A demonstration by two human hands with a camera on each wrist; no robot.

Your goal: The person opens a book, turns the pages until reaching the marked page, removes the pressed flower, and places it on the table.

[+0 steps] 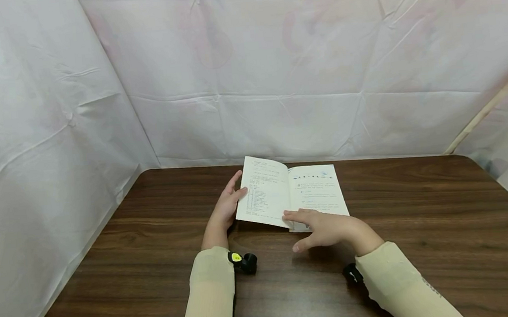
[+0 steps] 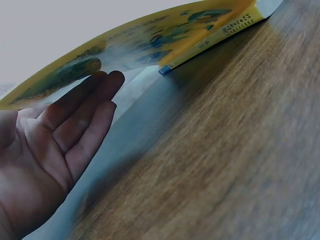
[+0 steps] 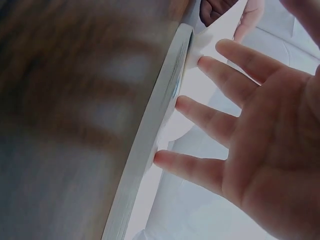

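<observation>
An open book lies in the middle of the dark wooden table, its left half raised off the wood. My left hand is at the book's left edge. In the left wrist view its straight fingers lie under the yellow illustrated cover and prop it up. My right hand hovers flat over the near edge of the right page, fingers spread. In the right wrist view its fingertips touch the page beside the book's edge.
White cloth hangs as walls behind and to both sides of the table. Small black wrist cameras sit on both beige sleeves. Bare wood stretches to the right and left of the book.
</observation>
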